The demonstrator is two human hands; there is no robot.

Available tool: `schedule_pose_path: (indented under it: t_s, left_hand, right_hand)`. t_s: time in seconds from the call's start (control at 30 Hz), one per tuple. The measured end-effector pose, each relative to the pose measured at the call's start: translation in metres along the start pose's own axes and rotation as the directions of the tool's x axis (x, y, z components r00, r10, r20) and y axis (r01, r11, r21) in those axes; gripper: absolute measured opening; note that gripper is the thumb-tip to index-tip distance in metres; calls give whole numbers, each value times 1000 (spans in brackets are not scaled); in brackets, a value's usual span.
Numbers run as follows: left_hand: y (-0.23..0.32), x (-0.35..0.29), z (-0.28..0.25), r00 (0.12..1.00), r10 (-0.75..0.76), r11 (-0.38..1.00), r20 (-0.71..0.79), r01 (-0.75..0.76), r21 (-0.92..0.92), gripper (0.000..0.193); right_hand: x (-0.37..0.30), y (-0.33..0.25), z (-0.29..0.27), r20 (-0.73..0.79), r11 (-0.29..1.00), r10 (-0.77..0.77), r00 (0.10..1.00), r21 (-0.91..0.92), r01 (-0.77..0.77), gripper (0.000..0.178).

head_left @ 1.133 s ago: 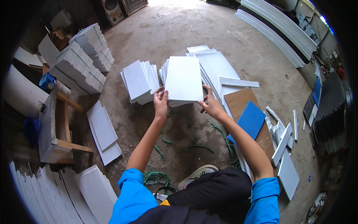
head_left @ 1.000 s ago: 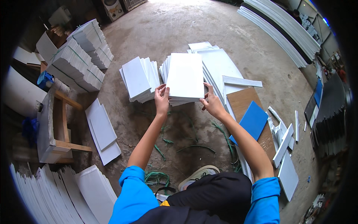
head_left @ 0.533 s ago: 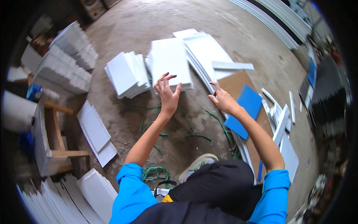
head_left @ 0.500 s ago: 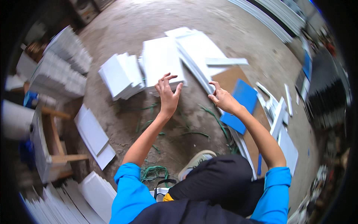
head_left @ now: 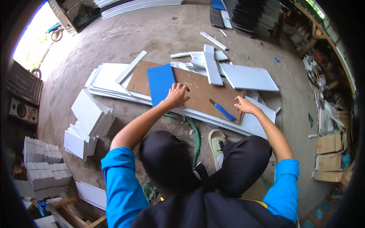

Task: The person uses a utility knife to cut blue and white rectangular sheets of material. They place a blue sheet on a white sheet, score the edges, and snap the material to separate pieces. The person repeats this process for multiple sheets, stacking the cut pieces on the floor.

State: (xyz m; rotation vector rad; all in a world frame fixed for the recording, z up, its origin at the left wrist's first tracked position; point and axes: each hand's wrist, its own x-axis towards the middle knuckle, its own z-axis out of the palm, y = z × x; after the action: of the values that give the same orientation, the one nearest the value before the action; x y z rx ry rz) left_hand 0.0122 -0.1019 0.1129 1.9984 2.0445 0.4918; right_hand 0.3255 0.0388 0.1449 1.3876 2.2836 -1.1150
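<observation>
My left hand (head_left: 177, 95) hovers by the lower right edge of a blue rectangular sheet (head_left: 159, 80), fingers spread with nothing in them. The sheet lies on a brown board (head_left: 190, 81), which rests on a stack of long white panels (head_left: 207, 119). Over the board's right end, my right hand (head_left: 245, 105) is empty, its fingers curved and apart. Between the hands, a blue-handled utility knife (head_left: 223, 111) lies on the board with its dark blade pointing up and left. Whether either hand touches the board is hard to tell.
White strips (head_left: 212, 65) and a wide white panel (head_left: 251, 77) lie beyond the board. Stacked white sheets (head_left: 89, 114) stand at left, more bundles (head_left: 47, 163) behind them. Green strapping (head_left: 196, 138) trails near my shoe (head_left: 217, 142). Cardboard boxes (head_left: 329, 157) sit at right.
My view and body have turned right, from the white stacks to the brown board. Both hands have moved apart and now hang over the board, still empty.
</observation>
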Motion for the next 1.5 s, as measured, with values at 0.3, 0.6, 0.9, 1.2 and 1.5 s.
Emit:
schedule_pose_path:
  t_s: [0.3, 0.6, 0.9, 1.2, 1.5]
  left_hand:
    - [4, 28, 27, 829, -36, 931, 558, -174, 320, 46]
    - [-10, 62, 61, 919, 53, 990, 390, -99, 98, 35]
    - [74, 170, 148, 900, -59, 435, 431, 412, -801, 40]
    - [154, 252, 222, 507, -699, -65, 504, 657, -751, 68]
    - [168, 267, 195, 703, -432, -293, 564, 482, -826, 54]
  right_hand:
    - [51, 79, 94, -359, 942, -335, 871, -112, 316, 39]
    - [67, 59, 112, -460, 890, -443, 770, -332, 313, 47]
    - [28, 148, 89, -768, 974, 111, 631, 210, 84, 32]
    - [2, 195, 91, -577, 771, 494, 650, 637, -20, 25]
    - [-9, 202, 77, -560, 607, 554, 616, 778, 161, 24]
